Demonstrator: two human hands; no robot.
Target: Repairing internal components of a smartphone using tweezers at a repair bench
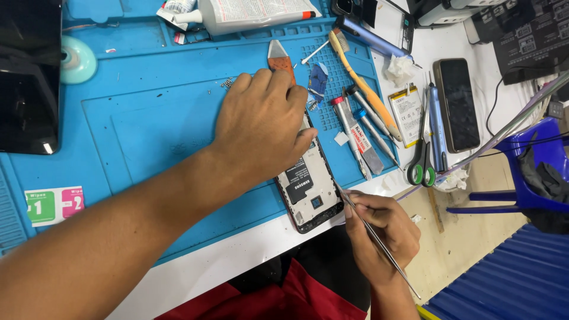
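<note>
On the blue work mat, our left hand lies flat with fingers spread, pressing down on the opened phone, whose lower half juts out beneath the palm toward the mat's near edge. Our right hand, just beside the phone's bottom corner, pinches thin metal tweezers, tip at the phone's edge.

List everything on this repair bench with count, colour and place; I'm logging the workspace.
Opened phone with black internals: one, near mat edge, under the left hand.
Blue silicone work mat: one, covers the white table.
Green-handled scissors: one, right of the mat.
Dark finished phone: one, far right, face up.
White flat battery: one, beside the scissors.
Yellow-handled brush: one, upper mat.
Orange pry tool: one, above the left hand.
White glue tube: one, top edge.
Tiny screws: a small cluster, mid-mat.
Left hand: presses on the phone.
Right hand: holds thin metal tweezers.
</note>
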